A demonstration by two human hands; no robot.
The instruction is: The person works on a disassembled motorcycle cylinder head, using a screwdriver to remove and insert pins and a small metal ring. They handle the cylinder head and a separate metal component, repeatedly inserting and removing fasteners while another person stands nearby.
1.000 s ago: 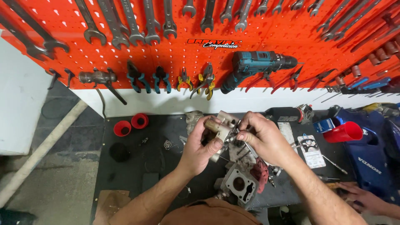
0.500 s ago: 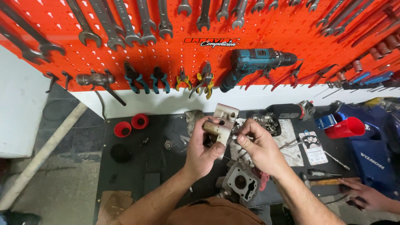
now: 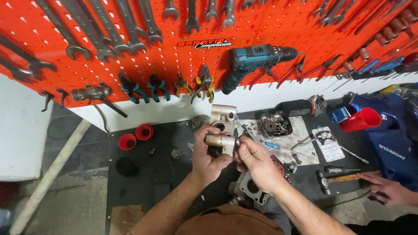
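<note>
The left hand (image 3: 208, 159) grips a grey metal carburetor body (image 3: 223, 127) above the black workbench (image 3: 174, 174); the right hand (image 3: 257, 163) pinches its end.

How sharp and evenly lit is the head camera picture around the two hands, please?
Head view: left hand, right hand and the metal part between them are sharp; light is even and soft; wrenches lean outward from wide-angle distortion.

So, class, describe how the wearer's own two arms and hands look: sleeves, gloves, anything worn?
Both hands are bare: no gloves on the left hand or the right hand, and no watch or ring can be made out. Both forearms are uncovered, with no sleeve reaching them in view. A brown garment shows at the bottom edge, on the wearer's body.
</note>
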